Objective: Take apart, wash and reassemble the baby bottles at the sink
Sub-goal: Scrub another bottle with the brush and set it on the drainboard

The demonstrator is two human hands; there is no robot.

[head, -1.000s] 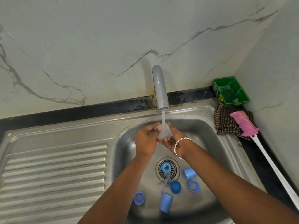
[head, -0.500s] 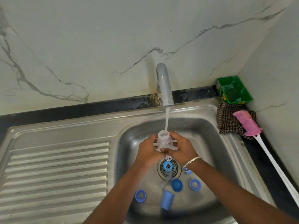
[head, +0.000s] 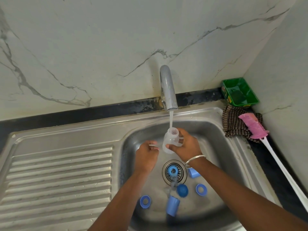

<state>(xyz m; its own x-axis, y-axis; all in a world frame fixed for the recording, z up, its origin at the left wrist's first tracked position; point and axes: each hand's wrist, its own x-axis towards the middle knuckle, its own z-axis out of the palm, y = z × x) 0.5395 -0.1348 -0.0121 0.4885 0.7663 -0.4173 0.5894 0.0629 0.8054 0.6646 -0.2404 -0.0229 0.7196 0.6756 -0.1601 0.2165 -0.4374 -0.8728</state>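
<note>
Water runs from the tap into a clear baby bottle, upright with its mouth under the stream. My right hand grips the bottle from the right side. Just left of it is my left hand, fingers curled, with a pale blur at the fingertips; whether it holds anything is unclear. Blue bottle parts lie in the sink basin: a ring on the drain, a cap, a dome, two more rings and a tall cap.
A ribbed steel drainboard lies left of the basin. At the back right corner stand a green tray, a checked cloth and a pink bottle brush with a long white handle along the right edge.
The bottle has turned upright and moved slightly right under the stream. My left hand has come away from it to the left, while my right hand still grips it.
</note>
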